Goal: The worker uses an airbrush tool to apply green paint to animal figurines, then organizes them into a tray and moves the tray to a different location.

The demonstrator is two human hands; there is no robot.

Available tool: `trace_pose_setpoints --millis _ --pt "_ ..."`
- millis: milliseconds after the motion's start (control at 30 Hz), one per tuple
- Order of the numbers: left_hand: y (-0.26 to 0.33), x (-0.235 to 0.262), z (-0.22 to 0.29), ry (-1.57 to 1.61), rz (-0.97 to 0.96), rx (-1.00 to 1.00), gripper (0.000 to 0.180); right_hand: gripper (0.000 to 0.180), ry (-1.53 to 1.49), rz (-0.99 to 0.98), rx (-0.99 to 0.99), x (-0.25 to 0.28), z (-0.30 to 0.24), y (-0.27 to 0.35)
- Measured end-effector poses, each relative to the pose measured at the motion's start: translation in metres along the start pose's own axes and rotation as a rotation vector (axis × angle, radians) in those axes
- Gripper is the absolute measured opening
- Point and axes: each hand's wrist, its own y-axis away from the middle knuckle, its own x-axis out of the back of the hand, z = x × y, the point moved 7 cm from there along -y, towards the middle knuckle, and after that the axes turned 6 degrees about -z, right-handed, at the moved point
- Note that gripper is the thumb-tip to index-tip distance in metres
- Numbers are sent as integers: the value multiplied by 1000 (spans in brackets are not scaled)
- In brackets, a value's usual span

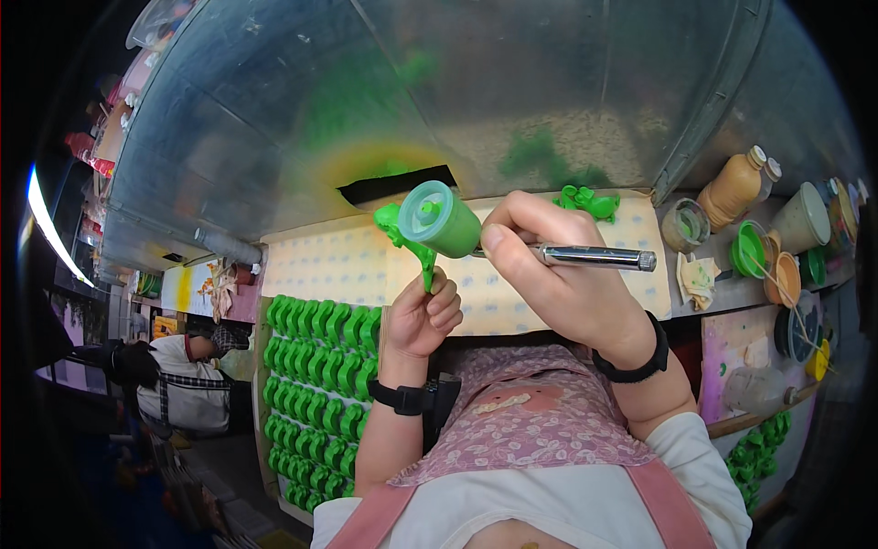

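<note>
The left hand [425, 317] pinches a green figure [388, 218] between its fingers, over the papered bench [320, 261]; the right hand [569, 297] grips an airbrush [599, 257] near it. This figure seems unfinished; whether the rowed green pieces [322, 353] are done is unclear.

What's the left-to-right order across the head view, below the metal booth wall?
Co-worker in a white top → rows of green curved pieces → left hand → right hand → crumpled cloth → green cup
</note>
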Motion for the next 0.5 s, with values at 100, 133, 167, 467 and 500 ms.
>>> trace_pose_setpoints --millis 100,133,167,467,500 --pt "0 0 0 3 6 6 25 16 -44 14 8 -1 0 0" --pt "-1 0 -1 9 -1 5 25 16 -71 26 11 -1 1 0" --pt "-1 0 -1 11 0 12 25 16 -108 32 20 -1 1 -1" --pt "-3 -3 -3 -10 -17 15 25 17 -76 47 37 1 2 -1" --pt "-3 -4 -3 -14 -21 18 25 17 -68 38 18 1 3 -1"
